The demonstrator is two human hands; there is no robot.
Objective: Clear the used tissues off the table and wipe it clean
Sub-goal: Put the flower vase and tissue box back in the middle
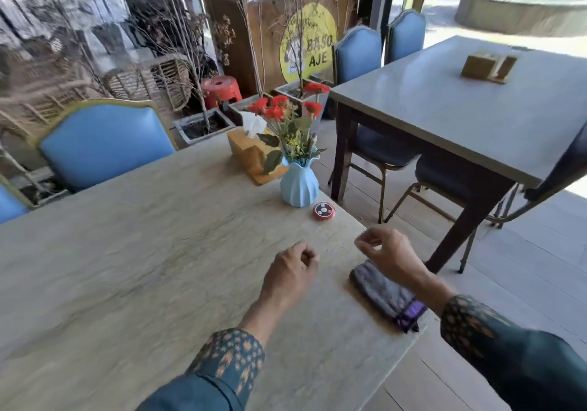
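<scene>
A folded grey cloth with a purple edge point(386, 296) lies near the right edge of the pale wood-grain table point(152, 252). My right hand point(387, 253) hovers just above the cloth's far end, fingers loosely curled with thumb and forefinger close together, holding nothing that I can make out. To the left of the cloth, my left hand point(290, 272) is over the tabletop with its fingers curled in, and nothing shows in it. I see no loose tissues on the table. The picture is blurred by motion.
A wooden tissue box point(251, 150) with a white tissue sticking out, a blue vase of red flowers point(298, 185) and a round red-and-black call button point(324, 211) stand at the table's far right. Blue chairs point(104, 147) line the far side. Another table point(460, 109) stands to the right.
</scene>
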